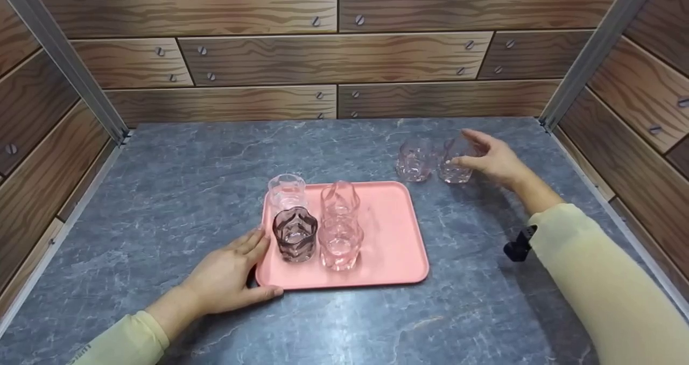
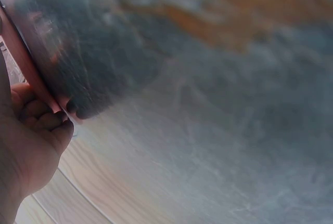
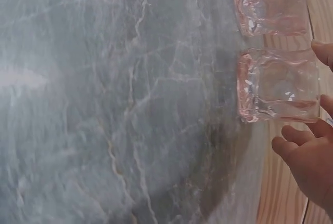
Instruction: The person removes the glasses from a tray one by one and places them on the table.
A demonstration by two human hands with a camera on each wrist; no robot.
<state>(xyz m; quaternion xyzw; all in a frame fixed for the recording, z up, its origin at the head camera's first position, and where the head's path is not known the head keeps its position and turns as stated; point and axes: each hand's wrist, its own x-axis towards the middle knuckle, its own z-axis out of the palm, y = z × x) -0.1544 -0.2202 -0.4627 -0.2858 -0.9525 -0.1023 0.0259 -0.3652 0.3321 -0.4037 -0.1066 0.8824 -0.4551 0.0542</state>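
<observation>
Two glasses [image 1: 414, 163] far-right of pink tray [image 1: 392, 241]; probably slippery, fragile, best held by sides. Right hand [image 1: 498, 160] spread around outer glass [image 1: 455, 176], contact unclear; left hand [image 1: 226, 273] gripping tray corner.

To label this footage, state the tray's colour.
The tray is pink, leaning towards salmon; it shows best in the head view.

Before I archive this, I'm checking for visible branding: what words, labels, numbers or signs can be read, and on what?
Left sleeve: dark letters, too small and blurred to read surely.
Nothing else: I can make out no text on the pink tray or the glasses.
</observation>
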